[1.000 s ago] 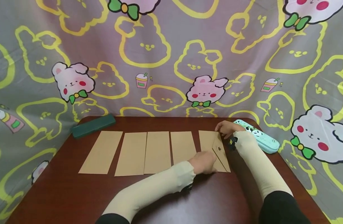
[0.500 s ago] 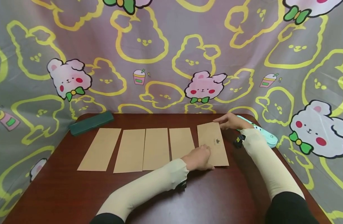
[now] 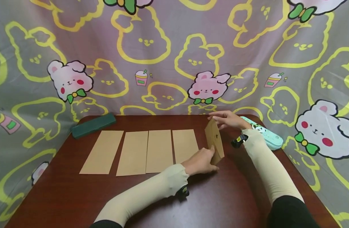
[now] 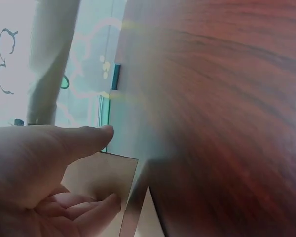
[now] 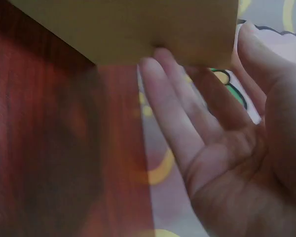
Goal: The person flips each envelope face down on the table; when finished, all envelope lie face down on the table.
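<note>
A brown kraft paper envelope stands tilted up on its long edge at the right of the row, a small dark mark on its face. My left hand pinches its near end; in the left wrist view the thumb and fingers lie on either side of the envelope. At the far end my right hand holds it between thumb and fingertips. In the right wrist view the fingers reach up to the envelope's edge. The envelope's other face is hidden in the head view.
Several flat brown envelopes lie in a row to the left on the dark red wooden table. A dark green case is at the back left. Behind my right hand lies a mint panda pencil case. A patterned curtain hangs behind.
The envelope lay flat a second ago, its pointed flap showing. Its far end then rose, and now it is tilted nearly upright. My right hand has shifted slightly back and left.
</note>
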